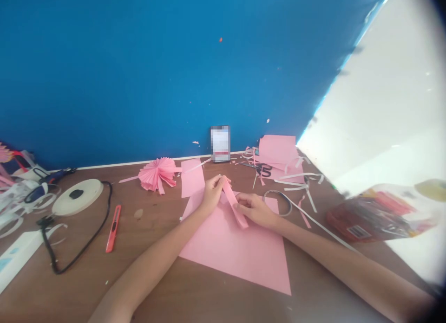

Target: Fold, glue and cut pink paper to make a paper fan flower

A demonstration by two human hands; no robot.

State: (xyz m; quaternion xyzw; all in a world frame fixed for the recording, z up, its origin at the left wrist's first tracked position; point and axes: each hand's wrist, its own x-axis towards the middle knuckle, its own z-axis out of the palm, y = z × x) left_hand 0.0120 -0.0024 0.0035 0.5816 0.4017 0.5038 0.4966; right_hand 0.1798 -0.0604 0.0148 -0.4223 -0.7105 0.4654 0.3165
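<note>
A narrow folded strip of pink paper slants between my hands, above a large pink sheet lying on the table. My left hand pinches the strip near its far end. Lower down, my right hand has its fingers closed on the strip's right edge. How many layers the strip has cannot be made out. Left of the sheet's far edge lie a smaller pink piece and a pleated pink paper rosette with a tail.
A red cutter knife, a white ribbon roll and a black cable lie left. Rightward are a tape ring, scissors, pink sheets and a plastic bag. A phone leans on the blue wall.
</note>
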